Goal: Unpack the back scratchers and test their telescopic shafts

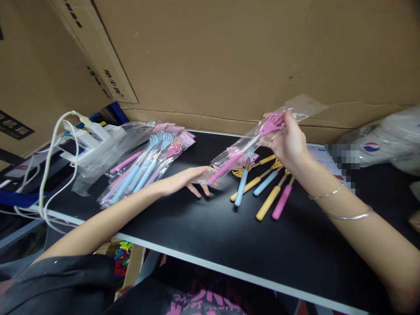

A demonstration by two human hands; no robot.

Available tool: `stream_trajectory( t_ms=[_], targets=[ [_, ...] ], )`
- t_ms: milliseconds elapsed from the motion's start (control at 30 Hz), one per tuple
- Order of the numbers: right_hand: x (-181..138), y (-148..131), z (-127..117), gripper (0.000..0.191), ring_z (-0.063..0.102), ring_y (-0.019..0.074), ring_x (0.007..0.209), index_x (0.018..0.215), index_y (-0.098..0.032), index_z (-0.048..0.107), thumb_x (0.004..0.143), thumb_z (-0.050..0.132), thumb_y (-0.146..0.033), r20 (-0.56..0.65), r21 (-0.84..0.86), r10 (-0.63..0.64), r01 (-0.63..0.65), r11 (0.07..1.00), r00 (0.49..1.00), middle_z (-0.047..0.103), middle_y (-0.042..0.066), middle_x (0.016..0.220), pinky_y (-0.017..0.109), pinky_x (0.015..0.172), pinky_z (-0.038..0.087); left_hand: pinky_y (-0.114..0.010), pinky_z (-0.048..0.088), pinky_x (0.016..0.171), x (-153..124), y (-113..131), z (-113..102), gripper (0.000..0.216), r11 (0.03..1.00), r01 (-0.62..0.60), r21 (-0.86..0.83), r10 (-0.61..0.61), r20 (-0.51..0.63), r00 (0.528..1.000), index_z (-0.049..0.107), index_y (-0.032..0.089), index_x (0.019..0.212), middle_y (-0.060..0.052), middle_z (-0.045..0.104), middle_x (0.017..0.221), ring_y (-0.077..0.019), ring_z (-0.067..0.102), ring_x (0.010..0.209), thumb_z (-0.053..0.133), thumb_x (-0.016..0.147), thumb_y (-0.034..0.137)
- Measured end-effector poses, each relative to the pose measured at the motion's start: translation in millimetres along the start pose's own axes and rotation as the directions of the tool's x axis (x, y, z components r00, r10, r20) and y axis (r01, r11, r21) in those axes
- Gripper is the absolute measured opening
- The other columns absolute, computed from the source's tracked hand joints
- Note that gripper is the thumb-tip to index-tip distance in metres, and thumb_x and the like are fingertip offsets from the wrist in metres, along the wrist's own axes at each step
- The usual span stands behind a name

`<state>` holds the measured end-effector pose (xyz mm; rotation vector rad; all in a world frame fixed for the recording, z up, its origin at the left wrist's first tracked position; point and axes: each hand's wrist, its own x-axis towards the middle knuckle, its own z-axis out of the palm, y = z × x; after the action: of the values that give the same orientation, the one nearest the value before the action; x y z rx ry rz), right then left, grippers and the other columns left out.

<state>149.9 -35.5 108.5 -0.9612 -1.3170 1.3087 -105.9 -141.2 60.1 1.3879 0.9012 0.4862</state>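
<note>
A pink hand-shaped back scratcher in a clear plastic bag (244,148) slants above the black table (210,236). My right hand (288,142) is closed round the bag's upper end, near the pink claw head. My left hand (192,178) pinches the bag's lower end by the pink handle, fingers partly spread. Under the bag lie several loose back scratchers (264,190) with yellow, blue and pink handles. A pile of bagged back scratchers (144,164) lies to the left of my left hand.
Cardboard boxes (229,57) wall off the table's far side. White cables and a power strip (82,131) sit at the far left beside loose clear bags (108,151). A white plastic sack (390,140) lies at the right. A box of colourful items (123,258) shows below the table's edge.
</note>
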Motion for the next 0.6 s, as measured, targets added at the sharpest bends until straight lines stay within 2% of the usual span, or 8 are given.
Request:
stream_trajectory(
  t_ms=[67, 133, 200, 267, 333, 433, 500, 600],
  targets=[
    [3.5, 5.7, -5.8, 0.041, 0.058, 0.0150, 0.069, 0.101, -0.023, 0.057, 0.093, 0.028, -0.050, 0.017, 0.032, 0.036, -0.037, 0.999, 0.999, 0.062, 0.008, 0.094, 0.035, 0.072, 0.051, -0.029, 0.054, 0.070, -0.2, -0.5, -1.3, 0.056, 0.985, 0.022, -0.171, -0.020, 0.014, 1.000, 0.047, 0.025, 0.131, -0.012, 0.062, 0.114, -0.0176, 0.063, 0.085, 0.033, 0.091, 0.062],
    [5.5, 10.5, -9.4, 0.039, 0.060, 0.0175, 0.073, 0.103, -0.025, 0.059, 0.090, 0.036, -0.053, 0.054, 0.028, 0.059, -0.061, 0.998, 0.997, 0.063, 0.007, 0.097, 0.039, 0.077, 0.051, -0.028, 0.054, 0.067, -0.3, -0.5, 0.0, 0.052, 0.977, 0.037, -0.211, -0.042, -0.021, 0.999, 0.050, 0.022, 0.127, -0.008, 0.063, 0.097, -0.0153, 0.061, 0.078, 0.044, 0.089, 0.057],
    [6.1, 12.1, -10.7, 0.039, 0.060, 0.0187, 0.073, 0.103, -0.025, 0.060, 0.089, 0.040, -0.055, 0.084, 0.007, 0.062, -0.063, 0.998, 0.994, 0.063, 0.007, 0.095, 0.041, 0.077, 0.051, -0.024, 0.052, 0.061, -0.4, -0.6, 2.6, 0.044, 0.987, 0.028, -0.159, -0.041, -0.081, 0.996, 0.054, 0.020, 0.119, -0.002, 0.055, 0.078, -0.0116, 0.054, 0.068, 0.055, 0.087, 0.050],
    [5.8, 9.4, -10.7, 0.039, 0.059, 0.0179, 0.070, 0.102, -0.024, 0.062, 0.091, 0.037, -0.052, 0.065, 0.000, 0.044, -0.044, 0.999, 0.997, 0.063, 0.008, 0.093, 0.039, 0.072, 0.050, -0.020, 0.048, 0.054, -0.6, -1.6, 4.5, 0.041, 0.997, 0.003, -0.081, -0.013, -0.122, 0.992, 0.056, 0.018, 0.114, 0.004, 0.042, 0.067, -0.0085, 0.045, 0.059, 0.055, 0.087, 0.049],
    [6.1, 2.1, -11.1, 0.039, 0.058, 0.0160, 0.069, 0.100, -0.021, 0.063, 0.094, 0.032, -0.045, 0.001, 0.004, 0.010, -0.010, 1.000, 1.000, 0.064, 0.009, 0.096, 0.036, 0.067, 0.049, -0.017, 0.042, 0.049, -1.6, -3.6, 4.7, 0.041, 0.999, -0.038, -0.003, 0.037, -0.152, 0.988, 0.056, 0.016, 0.111, 0.006, 0.032, 0.062, -0.0072, 0.037, 0.053, 0.049, 0.090, 0.051],
    [11.8, -15.2, -19.6, 0.040, 0.054, 0.0097, 0.060, 0.098, -0.017, 0.065, 0.097, 0.029, -0.035, -0.179, 0.000, -0.057, 0.058, 0.998, 0.982, 0.066, 0.011, 0.098, 0.030, 0.059, 0.042, -0.018, 0.037, 0.049, -4.9, -5.0, 4.2, 0.041, 0.987, -0.093, 0.133, 0.117, -0.185, 0.976, 0.054, 0.015, 0.106, 0.006, 0.033, 0.060, -0.0077, 0.035, 0.052, 0.040, 0.094, 0.051],
    [20.8, -28.5, -36.9, 0.043, 0.046, 0.0047, 0.051, 0.094, -0.015, 0.066, 0.096, 0.026, -0.028, -0.350, -0.017, -0.127, 0.129, 0.991, 0.928, 0.067, 0.009, 0.090, 0.026, 0.051, 0.033, -0.019, 0.036, 0.051, -7.6, -2.3, 5.9, 0.040, 0.962, -0.107, 0.251, 0.161, -0.205, 0.966, 0.053, 0.016, 0.103, 0.005, 0.039, 0.060, -0.0085, 0.038, 0.053, 0.035, 0.095, 0.051],
    [39.2, -46.4, -84.9, 0.049, 0.041, 0.0026, 0.046, 0.090, -0.015, 0.065, 0.096, 0.017, -0.026, -0.545, -0.085, -0.304, 0.310, 0.947, 0.781, 0.064, 0.005, 0.084, 0.024, 0.045, 0.024, -0.021, 0.036, 0.057, -8.5, 7.5, 13.5, 0.039, 0.883, -0.054, 0.465, 0.180, -0.229, 0.957, 0.054, 0.017, 0.104, 0.006, 0.045, 0.057, -0.0098, 0.044, 0.054, 0.030, 0.098, 0.047]
  ],
)
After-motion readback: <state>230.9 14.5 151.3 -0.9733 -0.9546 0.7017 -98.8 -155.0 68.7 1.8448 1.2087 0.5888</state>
